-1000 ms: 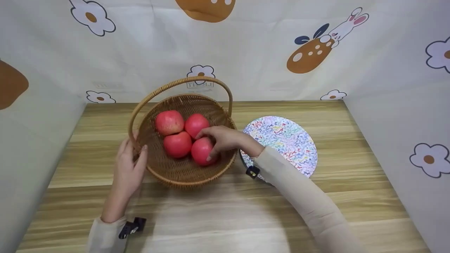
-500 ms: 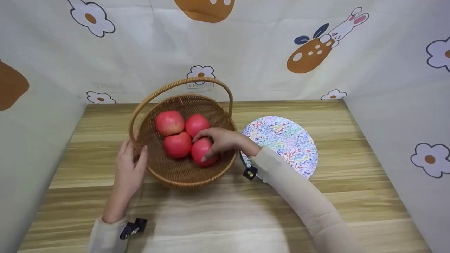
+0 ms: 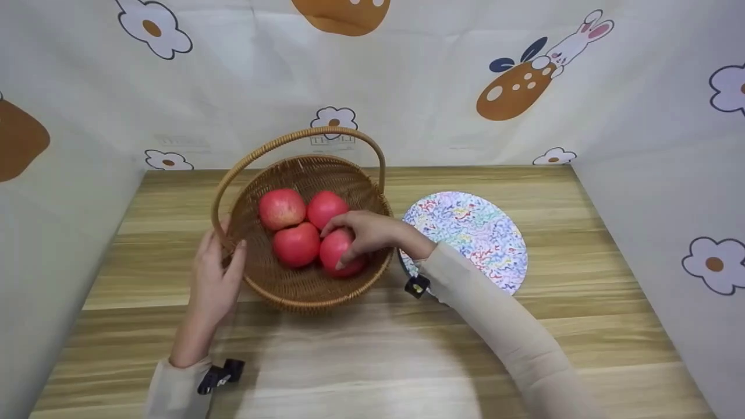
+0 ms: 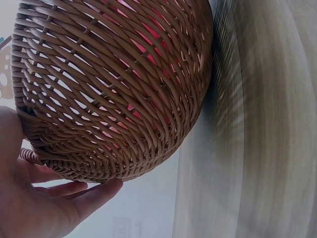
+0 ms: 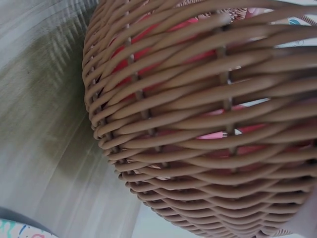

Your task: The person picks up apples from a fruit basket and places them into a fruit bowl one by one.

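Observation:
A round wicker basket (image 3: pixel 314 304) with a tall arched handle stands on the table, several red apples (image 3: pixel 297 244) inside it. At its left side, my left hand (image 3: pixel 214 285) holds the rim by the foot of the handle. In the left wrist view, the fingers of that left hand (image 4: pixel 44 208) lie against the woven wall (image 4: pixel 114 94). My right hand (image 3: pixel 372 231) reaches over the right rim and grips the front right apple (image 3: pixel 334 250), thumb in front and fingers behind. In the right wrist view, the basket's weave (image 5: pixel 198 114) hides most of that hand and the apples.
A round plate or board (image 3: pixel 465 233) with a multicoloured squiggle pattern lies right of the basket, partly under the right forearm. The wood-grain table (image 3: pixel 349 361) is walled at the back and sides by a printed cloth (image 3: pixel 419 87).
The apples have shifted slightly towards the front within the basket. Both hands and the basket stay nearly in place.

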Demonstrator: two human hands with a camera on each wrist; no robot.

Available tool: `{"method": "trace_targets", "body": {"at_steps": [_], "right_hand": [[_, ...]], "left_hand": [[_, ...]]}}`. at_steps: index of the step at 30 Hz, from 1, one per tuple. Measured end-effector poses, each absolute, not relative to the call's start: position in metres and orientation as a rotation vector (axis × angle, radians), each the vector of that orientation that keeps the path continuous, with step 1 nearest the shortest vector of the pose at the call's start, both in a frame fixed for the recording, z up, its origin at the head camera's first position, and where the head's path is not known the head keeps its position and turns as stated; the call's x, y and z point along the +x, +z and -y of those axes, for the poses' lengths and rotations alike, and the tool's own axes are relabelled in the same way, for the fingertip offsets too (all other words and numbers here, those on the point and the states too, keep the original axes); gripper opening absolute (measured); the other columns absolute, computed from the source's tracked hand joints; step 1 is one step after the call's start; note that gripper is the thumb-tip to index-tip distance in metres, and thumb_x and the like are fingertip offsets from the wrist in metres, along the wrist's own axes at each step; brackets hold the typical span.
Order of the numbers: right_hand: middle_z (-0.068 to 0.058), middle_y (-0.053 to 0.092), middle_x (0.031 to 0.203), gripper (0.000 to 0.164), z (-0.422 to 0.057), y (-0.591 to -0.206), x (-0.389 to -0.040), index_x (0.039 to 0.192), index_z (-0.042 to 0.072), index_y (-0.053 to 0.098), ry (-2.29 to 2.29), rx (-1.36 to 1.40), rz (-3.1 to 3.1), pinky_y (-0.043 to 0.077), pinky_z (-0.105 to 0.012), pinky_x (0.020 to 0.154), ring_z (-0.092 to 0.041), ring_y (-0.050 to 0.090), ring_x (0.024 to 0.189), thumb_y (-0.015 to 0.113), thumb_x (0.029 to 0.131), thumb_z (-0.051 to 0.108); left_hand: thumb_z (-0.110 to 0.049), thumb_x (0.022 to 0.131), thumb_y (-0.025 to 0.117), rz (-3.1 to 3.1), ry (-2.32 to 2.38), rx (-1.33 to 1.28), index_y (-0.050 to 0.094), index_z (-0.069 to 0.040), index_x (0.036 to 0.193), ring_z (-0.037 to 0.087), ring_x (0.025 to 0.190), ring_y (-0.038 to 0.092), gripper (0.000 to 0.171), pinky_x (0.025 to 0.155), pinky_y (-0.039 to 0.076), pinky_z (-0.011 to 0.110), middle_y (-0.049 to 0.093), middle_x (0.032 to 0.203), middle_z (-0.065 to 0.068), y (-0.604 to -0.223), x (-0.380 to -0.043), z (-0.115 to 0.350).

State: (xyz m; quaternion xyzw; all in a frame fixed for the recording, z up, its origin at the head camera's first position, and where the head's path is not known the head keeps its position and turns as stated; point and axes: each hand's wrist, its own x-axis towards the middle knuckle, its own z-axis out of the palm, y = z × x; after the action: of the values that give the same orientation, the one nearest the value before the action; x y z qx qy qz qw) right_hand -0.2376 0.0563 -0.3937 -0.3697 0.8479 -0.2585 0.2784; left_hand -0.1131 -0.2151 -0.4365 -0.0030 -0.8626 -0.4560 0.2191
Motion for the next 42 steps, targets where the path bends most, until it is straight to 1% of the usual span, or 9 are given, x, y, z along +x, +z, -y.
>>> {"method": "trace_targets", "body": {"at_steps": [16, 20, 28, 31, 33, 34, 36, 38, 42], "right_hand": [[-0.011, 0.062, 0.141, 0.06, -0.062, -0.383, -0.232, 0.14, 0.011, 0.066, -0.815, -1.031, -2.191, 0.047, -0.037, 0.109, -0.024, 0.056, 0.129, 0.09, 0.085, 0.02], [-0.012, 0.062, 0.14, 0.06, -0.064, -0.382, -0.23, 0.139, 0.011, 0.066, -0.852, -1.036, -2.183, 0.048, -0.035, 0.107, -0.023, 0.057, 0.127, 0.089, 0.085, 0.02], [-0.013, 0.062, 0.139, 0.061, -0.067, -0.382, -0.226, 0.14, 0.009, 0.065, -0.957, -1.039, -2.168, 0.05, -0.035, 0.105, -0.024, 0.058, 0.126, 0.089, 0.084, 0.017], [-0.014, 0.063, 0.138, 0.061, -0.067, -0.382, -0.224, 0.139, 0.007, 0.065, -1.019, -1.028, -2.151, 0.051, -0.035, 0.104, -0.024, 0.059, 0.124, 0.089, 0.084, 0.015], [-0.014, 0.064, 0.138, 0.062, -0.068, -0.382, -0.222, 0.14, 0.006, 0.064, -1.065, -1.013, -2.137, 0.052, -0.035, 0.104, -0.023, 0.06, 0.124, 0.089, 0.084, 0.014], [-0.013, 0.063, 0.138, 0.062, -0.068, -0.382, -0.221, 0.14, 0.006, 0.064, -1.082, -1.005, -2.141, 0.052, -0.035, 0.104, -0.023, 0.061, 0.123, 0.089, 0.084, 0.014], [-0.013, 0.064, 0.138, 0.062, -0.068, -0.383, -0.22, 0.14, 0.006, 0.065, -1.119, -0.993, -2.149, 0.052, -0.036, 0.103, -0.023, 0.061, 0.123, 0.089, 0.084, 0.014], [-0.014, 0.063, 0.139, 0.063, -0.069, -0.384, -0.218, 0.141, 0.006, 0.065, -1.159, -0.985, -2.156, 0.052, -0.037, 0.103, -0.023, 0.062, 0.122, 0.089, 0.083, 0.013], [-0.016, 0.061, 0.142, 0.064, -0.07, -0.385, -0.216, 0.141, 0.006, 0.064, -1.219, -0.98, -2.167, 0.053, -0.039, 0.103, -0.026, 0.063, 0.123, 0.089, 0.083, 0.012]], "left_hand": [[-0.002, 0.101, 0.058, 2.347, -1.263, -0.043, 0.048, 0.018, 0.147, 0.055, 0.131, 0.051, 0.051, 0.11, 0.04, 0.067, 0.053, 0.141, 0.039, -0.44, -0.115, 0.216], [-0.002, 0.101, 0.058, 2.345, -1.267, -0.037, 0.048, 0.018, 0.147, 0.053, 0.129, 0.053, 0.051, 0.108, 0.043, 0.066, 0.054, 0.141, 0.038, -0.44, -0.115, 0.216], [-0.003, 0.102, 0.057, 2.361, -1.294, -0.032, 0.047, 0.016, 0.149, 0.053, 0.136, 0.049, 0.051, 0.111, 0.041, 0.065, 0.05, 0.146, 0.037, -0.439, -0.115, 0.216], [-0.005, 0.103, 0.057, 2.385, -1.283, 0.004, 0.047, 0.014, 0.15, 0.049, 0.133, 0.053, 0.052, 0.106, 0.048, 0.057, 0.052, 0.146, 0.035, -0.437, -0.114, 0.216], [-0.006, 0.103, 0.057, 2.398, -1.272, 0.028, 0.048, 0.012, 0.151, 0.046, 0.13, 0.055, 0.052, 0.103, 0.052, 0.045, 0.053, 0.145, 0.034, -0.437, -0.113, 0.216], [-0.006, 0.103, 0.057, 2.403, -1.265, 0.035, 0.048, 0.012, 0.151, 0.045, 0.128, 0.056, 0.052, 0.102, 0.053, 0.039, 0.054, 0.144, 0.033, -0.437, -0.113, 0.216], [-0.006, 0.103, 0.057, 2.406, -1.26, 0.043, 0.049, 0.012, 0.151, 0.044, 0.127, 0.057, 0.051, 0.1, 0.052, 0.034, 0.054, 0.144, 0.033, -0.437, -0.113, 0.216], [-0.006, 0.103, 0.057, 2.406, -1.257, 0.043, 0.049, 0.012, 0.15, 0.044, 0.127, 0.057, 0.051, 0.101, 0.053, 0.038, 0.054, 0.144, 0.033, -0.437, -0.113, 0.216], [-0.005, 0.103, 0.057, 2.398, -1.265, 0.033, 0.049, 0.014, 0.149, 0.047, 0.128, 0.056, 0.051, 0.101, 0.052, 0.06, 0.054, 0.143, 0.035, -0.437, -0.113, 0.215]]}}
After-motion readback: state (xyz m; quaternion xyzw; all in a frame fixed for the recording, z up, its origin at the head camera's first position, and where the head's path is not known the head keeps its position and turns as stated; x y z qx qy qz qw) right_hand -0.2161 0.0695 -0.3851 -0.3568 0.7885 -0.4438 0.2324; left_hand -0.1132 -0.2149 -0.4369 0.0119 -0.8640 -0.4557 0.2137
